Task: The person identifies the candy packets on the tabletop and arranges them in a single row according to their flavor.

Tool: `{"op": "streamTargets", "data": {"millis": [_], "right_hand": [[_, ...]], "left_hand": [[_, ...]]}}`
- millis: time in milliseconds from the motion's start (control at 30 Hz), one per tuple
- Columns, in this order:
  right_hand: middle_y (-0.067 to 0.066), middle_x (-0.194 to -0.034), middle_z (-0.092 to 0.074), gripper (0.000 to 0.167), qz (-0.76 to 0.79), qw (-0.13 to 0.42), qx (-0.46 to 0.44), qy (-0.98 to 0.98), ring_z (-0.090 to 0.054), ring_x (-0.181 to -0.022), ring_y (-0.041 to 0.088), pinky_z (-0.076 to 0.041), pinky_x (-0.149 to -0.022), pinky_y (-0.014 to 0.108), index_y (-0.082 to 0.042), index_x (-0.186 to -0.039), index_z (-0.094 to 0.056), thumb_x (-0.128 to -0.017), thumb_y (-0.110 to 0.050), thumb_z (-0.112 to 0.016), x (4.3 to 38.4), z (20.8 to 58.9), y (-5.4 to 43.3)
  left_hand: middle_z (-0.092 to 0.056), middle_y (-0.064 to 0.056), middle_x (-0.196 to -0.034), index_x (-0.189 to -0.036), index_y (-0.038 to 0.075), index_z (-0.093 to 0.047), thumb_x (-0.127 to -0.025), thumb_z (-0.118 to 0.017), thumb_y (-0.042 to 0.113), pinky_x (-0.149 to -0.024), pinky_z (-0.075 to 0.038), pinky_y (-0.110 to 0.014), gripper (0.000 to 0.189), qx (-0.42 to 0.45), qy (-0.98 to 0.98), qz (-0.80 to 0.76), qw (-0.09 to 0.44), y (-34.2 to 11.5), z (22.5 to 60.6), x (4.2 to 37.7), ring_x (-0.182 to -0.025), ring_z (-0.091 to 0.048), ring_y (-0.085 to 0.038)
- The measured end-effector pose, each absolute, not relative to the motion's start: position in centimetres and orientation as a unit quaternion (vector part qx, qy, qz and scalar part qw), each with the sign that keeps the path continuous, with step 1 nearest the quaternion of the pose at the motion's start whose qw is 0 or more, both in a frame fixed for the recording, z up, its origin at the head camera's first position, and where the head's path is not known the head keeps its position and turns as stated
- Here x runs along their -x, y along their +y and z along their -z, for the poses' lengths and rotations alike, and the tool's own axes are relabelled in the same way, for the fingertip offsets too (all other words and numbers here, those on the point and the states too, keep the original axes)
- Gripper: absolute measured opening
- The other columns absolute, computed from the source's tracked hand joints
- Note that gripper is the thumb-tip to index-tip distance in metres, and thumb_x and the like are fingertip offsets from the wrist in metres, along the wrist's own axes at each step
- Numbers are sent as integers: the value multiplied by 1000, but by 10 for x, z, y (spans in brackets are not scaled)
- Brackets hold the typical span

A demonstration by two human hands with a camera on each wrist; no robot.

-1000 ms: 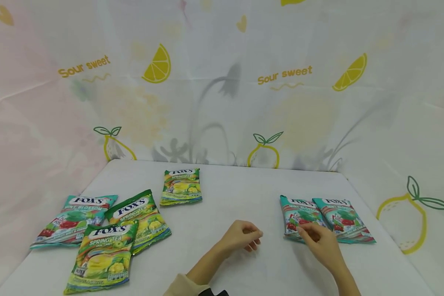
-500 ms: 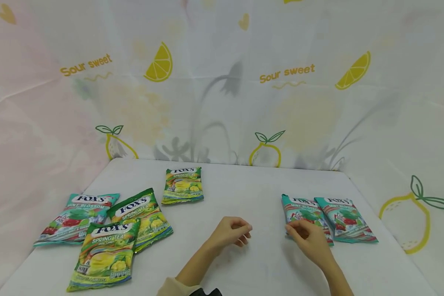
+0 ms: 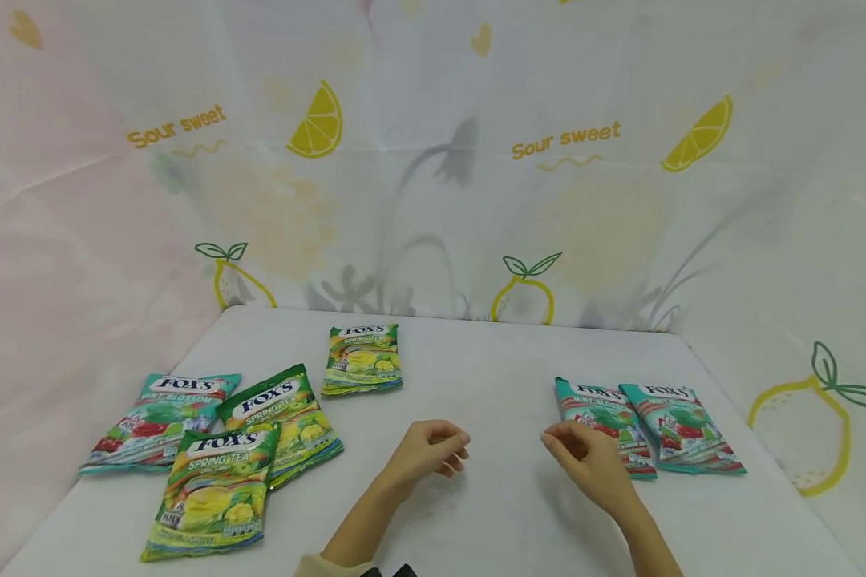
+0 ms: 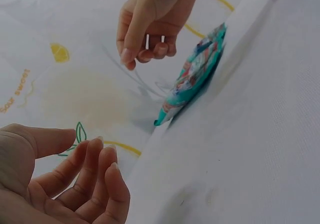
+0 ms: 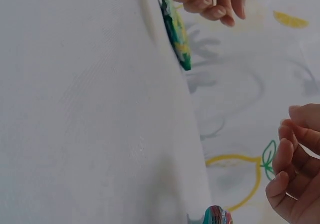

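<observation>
My left hand (image 3: 424,458) hovers above the middle of the white table, its fingers loosely curled and holding nothing. To its right, my right hand (image 3: 590,469) hangs just in front of a teal Mint Blossom candy bag (image 3: 606,418) and hides part of its lower left. The thumb and fingertips of the right hand (image 5: 300,169) come close together in the right wrist view, with nothing visible between them. Alongside that bag lies a second teal candy bag (image 3: 684,433). A green Spring Tea candy bag (image 3: 363,362) lies beyond my left hand.
On the left side of the table (image 3: 491,369), a green candy bag (image 3: 212,497) overlaps another green candy bag (image 3: 296,429) and a teal candy bag (image 3: 155,425). A white cloth (image 3: 433,200) printed with lemons hangs behind the table.
Both hands have drifted left. My right hand has come away from over the left one of the two teal bags. The view has shifted slightly; the bags keep their places on the table.
</observation>
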State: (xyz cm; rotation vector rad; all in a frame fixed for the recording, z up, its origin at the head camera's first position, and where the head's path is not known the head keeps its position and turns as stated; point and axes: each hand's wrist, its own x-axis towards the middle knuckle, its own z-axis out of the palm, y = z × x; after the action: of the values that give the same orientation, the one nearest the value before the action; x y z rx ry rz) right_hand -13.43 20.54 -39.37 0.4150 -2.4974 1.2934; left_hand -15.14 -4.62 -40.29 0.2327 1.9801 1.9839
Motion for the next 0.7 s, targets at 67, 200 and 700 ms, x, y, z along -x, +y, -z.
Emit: {"op": "streamTargets", "data": {"millis": [67, 200, 700], "right_hand": [[4, -76, -67, 4, -451, 146, -146, -868, -56, -58, 7, -49, -53, 22, -4, -85, -67, -86, -7, -67, 135, 393, 204], [5, -77, -67, 5, -454, 142, -154, -866, -56, -59, 7, -49, -54, 23, -4, -85, -67, -86, -8, -66, 137, 391, 200], [7, -70, -62, 4, -482, 117, -196, -846, -48, -56, 3, -45, -50, 21, 5, -87, -65, -84, 2, -64, 138, 382, 165]], "left_hand": [[-63, 0, -73, -104, -14, -59, -90, -61, 18, -59, -52, -25, 34, -75, 694, -698, 161, -51, 403, 151, -64, -61, -11], [-62, 0, -73, -104, -14, -59, -90, -61, 18, -60, -52, -25, 35, -60, 693, -702, 152, -61, 403, 148, -64, -61, -12], [-63, -2, -77, -106, -13, -59, -92, -60, 21, -64, -53, -28, 36, -37, 703, -700, 122, -83, 396, 141, -69, -61, -13]]}}
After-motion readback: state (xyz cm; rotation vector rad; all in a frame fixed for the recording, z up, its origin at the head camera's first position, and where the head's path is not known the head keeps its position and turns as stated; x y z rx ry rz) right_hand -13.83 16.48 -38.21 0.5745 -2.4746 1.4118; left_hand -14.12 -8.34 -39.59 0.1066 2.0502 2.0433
